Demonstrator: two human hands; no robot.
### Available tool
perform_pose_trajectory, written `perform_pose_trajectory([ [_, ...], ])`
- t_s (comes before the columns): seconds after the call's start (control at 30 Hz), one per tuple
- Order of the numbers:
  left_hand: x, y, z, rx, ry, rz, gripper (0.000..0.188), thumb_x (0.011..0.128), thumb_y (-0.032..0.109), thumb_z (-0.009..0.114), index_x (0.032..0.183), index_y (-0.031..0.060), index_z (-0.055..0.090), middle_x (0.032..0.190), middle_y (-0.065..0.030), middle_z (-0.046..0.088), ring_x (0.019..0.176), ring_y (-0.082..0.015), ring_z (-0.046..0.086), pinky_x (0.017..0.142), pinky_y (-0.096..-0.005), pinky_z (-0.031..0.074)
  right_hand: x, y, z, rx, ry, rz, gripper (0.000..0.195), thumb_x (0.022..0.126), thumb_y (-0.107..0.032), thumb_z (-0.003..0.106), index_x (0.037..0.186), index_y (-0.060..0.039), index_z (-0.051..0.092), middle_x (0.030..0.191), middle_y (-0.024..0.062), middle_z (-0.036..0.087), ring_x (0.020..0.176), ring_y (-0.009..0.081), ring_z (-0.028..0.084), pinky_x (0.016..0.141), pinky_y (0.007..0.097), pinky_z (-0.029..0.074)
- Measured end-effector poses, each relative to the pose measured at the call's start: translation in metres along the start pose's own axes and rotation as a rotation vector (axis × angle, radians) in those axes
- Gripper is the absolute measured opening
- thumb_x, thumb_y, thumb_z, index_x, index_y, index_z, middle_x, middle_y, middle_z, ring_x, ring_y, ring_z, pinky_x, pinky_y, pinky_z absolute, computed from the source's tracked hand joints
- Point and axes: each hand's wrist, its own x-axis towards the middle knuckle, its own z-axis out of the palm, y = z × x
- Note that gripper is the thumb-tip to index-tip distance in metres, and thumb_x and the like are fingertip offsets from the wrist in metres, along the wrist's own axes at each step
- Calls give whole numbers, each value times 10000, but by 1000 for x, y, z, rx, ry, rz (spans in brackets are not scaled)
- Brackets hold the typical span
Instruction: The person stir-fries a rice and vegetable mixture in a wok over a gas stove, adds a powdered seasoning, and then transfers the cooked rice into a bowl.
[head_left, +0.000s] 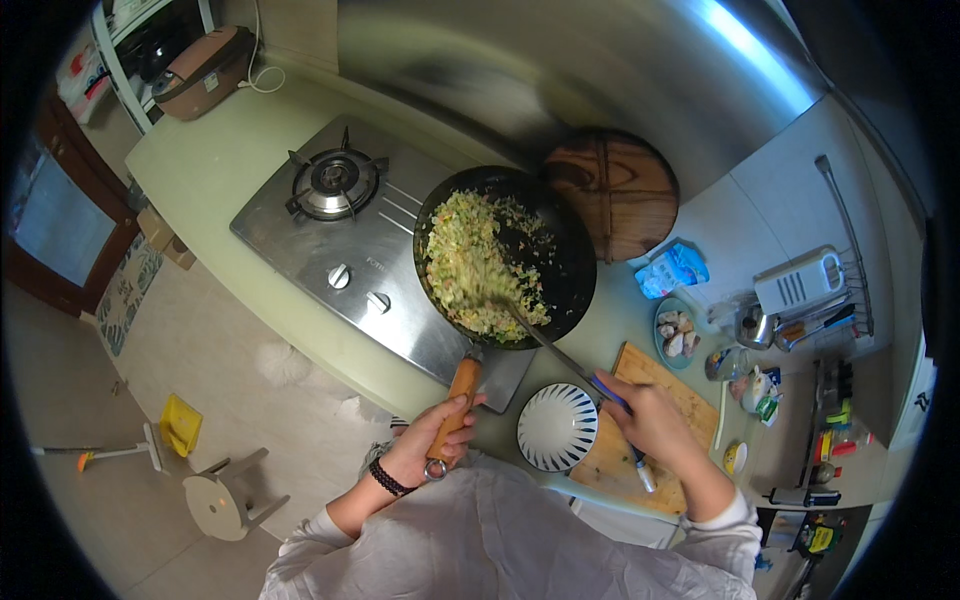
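A dark wok (570, 277) sits over the right side of the stainless steel gas hob (330, 255). Fried rice (469, 247) with green bits fills mostly its left half. My left hand (431, 442) grips the wok's wooden handle (465, 379). In my right hand (649, 416) is a metal spatula (551, 346) with a blue section on its handle. Its blade end is in the rice, blurred and partly covered. A white bowl with blue strokes (557, 427) stands between my hands, beside a wooden cutting board (690, 397).
A round wooden lid (615, 195) leans against the steel backsplash behind the wok. Right of it are a blue pouch (673, 270) and a plate of garlic-like pieces (677, 334). At far left stands a rice cooker (202, 73). A stool (217, 506) is on the floor.
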Motion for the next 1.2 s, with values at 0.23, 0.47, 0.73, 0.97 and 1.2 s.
perform_pose_trajectory([
  [0.23,2,-1,-12,-14,-77,15,412,972,302,575,1294,60,490,871,25,451,588,-28,402,456,-169,349,36,83,41,535,181,167,410,927,-121,637,1329,-62,580,635,31,545,460,91,447,446,262,363],
  [0.47,2,-3,-5,-47,-30,-4,445,954,285,608,1323,81,467,830,43,476,521,-11,388,389,-145,331,104,58,44,643,167,335,437,926,-185,633,1318,-5,566,650,53,608,511,119,502,525,304,451],
  [0.73,0,-1,-2,-45,-18,7,414,956,281,605,1294,71,490,833,34,481,528,-16,395,394,-154,325,85,8,21,-8,-61,-90,480,864,-103,658,1336,-96,569,784,248,650,695,406,637,685,433,520],
  [0.97,-1,0,0,-51,-2,7,429,957,272,605,1311,66,479,828,37,487,512,-10,396,382,-150,325,1,6,-67,-366,82,-198,456,794,-76,696,1245,-116,646,665,206,610,593,391,592,580,456,484],
  [1.2,0,-1,1,-14,-8,1,432,962,282,597,1315,68,473,841,42,479,516,-8,388,391,-149,333,3,29,-8,-238,89,-53,376,814,-77,682,1191,-82,674,731,222,638,656,402,619,635,454,501],
])
